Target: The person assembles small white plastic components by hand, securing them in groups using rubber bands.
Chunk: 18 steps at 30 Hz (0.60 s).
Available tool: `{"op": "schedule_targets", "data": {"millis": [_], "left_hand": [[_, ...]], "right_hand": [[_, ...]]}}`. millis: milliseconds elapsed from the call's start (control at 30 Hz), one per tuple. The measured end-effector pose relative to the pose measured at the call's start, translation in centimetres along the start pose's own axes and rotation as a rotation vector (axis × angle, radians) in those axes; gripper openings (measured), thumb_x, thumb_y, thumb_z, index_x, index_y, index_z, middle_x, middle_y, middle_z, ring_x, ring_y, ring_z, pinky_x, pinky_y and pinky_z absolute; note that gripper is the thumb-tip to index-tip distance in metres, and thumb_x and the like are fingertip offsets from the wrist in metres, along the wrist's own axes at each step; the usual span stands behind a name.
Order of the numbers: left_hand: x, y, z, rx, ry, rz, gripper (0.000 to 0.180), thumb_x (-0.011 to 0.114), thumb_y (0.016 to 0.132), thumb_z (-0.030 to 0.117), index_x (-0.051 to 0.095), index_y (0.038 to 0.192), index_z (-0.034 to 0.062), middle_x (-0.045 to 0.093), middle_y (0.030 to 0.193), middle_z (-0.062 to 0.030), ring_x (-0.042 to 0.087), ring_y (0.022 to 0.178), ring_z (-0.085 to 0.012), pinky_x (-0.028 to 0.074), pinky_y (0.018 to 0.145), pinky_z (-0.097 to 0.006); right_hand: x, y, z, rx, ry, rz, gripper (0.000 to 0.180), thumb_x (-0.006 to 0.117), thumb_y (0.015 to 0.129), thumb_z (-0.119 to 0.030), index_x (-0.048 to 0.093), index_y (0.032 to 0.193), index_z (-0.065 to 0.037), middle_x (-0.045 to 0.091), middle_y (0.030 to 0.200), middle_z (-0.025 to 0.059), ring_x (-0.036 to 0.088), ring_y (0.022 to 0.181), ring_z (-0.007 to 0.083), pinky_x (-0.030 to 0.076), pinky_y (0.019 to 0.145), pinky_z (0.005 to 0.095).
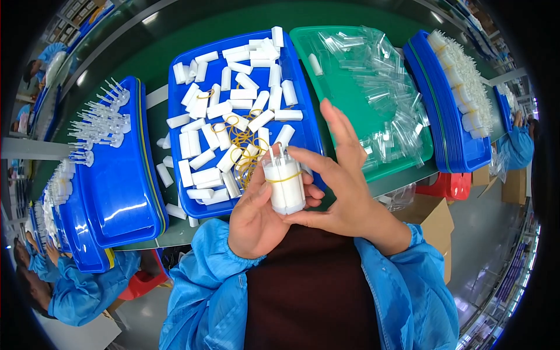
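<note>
In front of my chest is a white cylindrical bundle (287, 185) with clear plastic at its ends, thin white stems on top and a yellow rubber band round it. My left hand (255, 219) is closed round its left side. From the right, my right hand (344, 186) spans it, index finger by the top and thumb at the base, its other fingers raised. Just beyond, a blue tray (312, 149) carries many white blocks (272, 119) and a heap of yellow rubber bands (248, 140).
A green tray (341, 96) to the right holds clear plastic pieces (391, 87). Stacked blue trays (431, 111) at far right bear banded white bundles (461, 81). At left, a blue tray (125, 198) holds white stemmed parts (105, 122). Other people (87, 291) sit nearby; a cardboard box (429, 221) stands lower right.
</note>
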<state>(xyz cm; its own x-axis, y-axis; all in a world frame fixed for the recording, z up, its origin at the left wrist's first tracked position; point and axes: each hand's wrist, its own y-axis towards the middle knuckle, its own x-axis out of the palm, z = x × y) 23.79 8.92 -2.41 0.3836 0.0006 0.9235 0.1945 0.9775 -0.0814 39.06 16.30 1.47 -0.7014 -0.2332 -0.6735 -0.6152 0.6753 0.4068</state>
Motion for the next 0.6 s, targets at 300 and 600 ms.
{"op": "schedule_targets", "data": {"millis": [300,600], "left_hand": [[0.4,0.22,-0.36,-0.018,-0.034,-0.015,0.064,0.044,0.094,0.037,0.015,0.145,0.0122,0.048,0.121,-0.0189,0.054,0.106,-0.0339,0.046,0.091,-0.045],[-0.01,0.13,-0.53,0.0,0.105,0.008,0.073,0.06,0.089,0.024,0.015,0.145,0.0143,0.046,0.122,-0.014,0.053,0.105,-0.0271,0.048,0.088,-0.04]], "right_hand": [[0.24,0.01,-0.24,-0.01,0.006,0.034,0.067,0.083,0.055,-0.028,0.059,0.116,-0.015,0.026,0.145,0.023,0.028,0.131,0.0442,0.024,0.096,0.0504],[-0.03,-0.12,0.12,-0.052,0.03,0.026,0.067,0.085,0.055,-0.023,0.059,0.116,-0.013,0.023,0.145,0.0263,0.027,0.132,0.0446,0.023,0.103,0.051]]}}
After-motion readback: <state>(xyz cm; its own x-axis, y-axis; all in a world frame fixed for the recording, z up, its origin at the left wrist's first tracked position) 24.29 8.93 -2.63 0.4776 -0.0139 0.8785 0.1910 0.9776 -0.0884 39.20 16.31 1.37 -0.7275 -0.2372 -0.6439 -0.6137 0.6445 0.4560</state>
